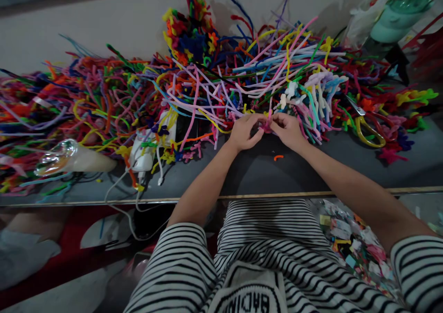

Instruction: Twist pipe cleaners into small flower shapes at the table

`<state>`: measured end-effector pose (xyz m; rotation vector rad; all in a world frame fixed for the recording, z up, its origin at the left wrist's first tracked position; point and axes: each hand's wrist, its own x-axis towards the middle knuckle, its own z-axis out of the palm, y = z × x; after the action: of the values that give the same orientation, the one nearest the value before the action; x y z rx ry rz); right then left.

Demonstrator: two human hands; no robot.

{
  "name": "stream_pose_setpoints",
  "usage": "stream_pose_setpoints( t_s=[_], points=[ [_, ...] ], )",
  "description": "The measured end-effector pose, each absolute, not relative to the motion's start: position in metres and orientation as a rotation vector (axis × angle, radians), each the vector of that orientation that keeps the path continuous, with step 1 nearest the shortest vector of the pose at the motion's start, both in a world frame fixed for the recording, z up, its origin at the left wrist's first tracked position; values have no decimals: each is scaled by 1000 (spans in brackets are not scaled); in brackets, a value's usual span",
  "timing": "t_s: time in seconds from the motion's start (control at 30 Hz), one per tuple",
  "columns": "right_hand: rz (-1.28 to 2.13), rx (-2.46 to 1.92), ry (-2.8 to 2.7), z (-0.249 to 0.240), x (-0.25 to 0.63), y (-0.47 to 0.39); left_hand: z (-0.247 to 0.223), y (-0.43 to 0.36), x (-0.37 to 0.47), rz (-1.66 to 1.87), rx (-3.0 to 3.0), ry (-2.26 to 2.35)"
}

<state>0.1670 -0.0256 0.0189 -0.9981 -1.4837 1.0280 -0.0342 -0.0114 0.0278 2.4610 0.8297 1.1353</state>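
Note:
Between my two hands is a pink pipe cleaner point(266, 124), bent into a small bundle with one end sticking up. My left hand point(246, 132) pinches it from the left, thumb and fingers curled round its side. From the right, the fingertips of my right hand point(286, 129) close on the same piece. Its exact shape is partly covered by my fingers. Just beyond my hands lies a big heap of loose pipe cleaners point(214, 89) in many colours. A short orange scrap point(278, 157) rests on the dark table point(256, 174) below my right hand.
Yellow-handled scissors point(368, 133) lie at the right. On the left are a white power adapter point(142, 151) with cables and a pale roll in clear plastic point(90, 159). A multicoloured bundle point(192, 33) stands at the back. A teal container point(387, 22) is at the far right.

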Motion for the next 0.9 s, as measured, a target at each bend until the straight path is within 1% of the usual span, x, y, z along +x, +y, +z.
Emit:
stream_pose_setpoints(
  t_s=[0.13,0.23,0.3,0.5,0.63,0.77,0.9],
  points=[
    [1001,-1015,-1643,24,164,-31,21,-7,-35,1246,2147,908],
    [1040,-1022,-1424,25,164,-30,12,3,-36,1444,1797,1063],
    [1021,-1007,-1297,25,165,-29,8,10,-36,1540,1701,1159],
    [830,-1003,-1471,31,167,-38,10,6,-31,1458,1805,1297],
    [591,-1019,-1676,32,175,-44,13,-1,-28,1437,1865,1247],
    [397,-990,-1869,26,186,-43,13,-3,-29,1304,2052,1183],
    [344,-973,-1971,22,186,-37,13,-3,-30,1181,2243,1046]
  ],
)
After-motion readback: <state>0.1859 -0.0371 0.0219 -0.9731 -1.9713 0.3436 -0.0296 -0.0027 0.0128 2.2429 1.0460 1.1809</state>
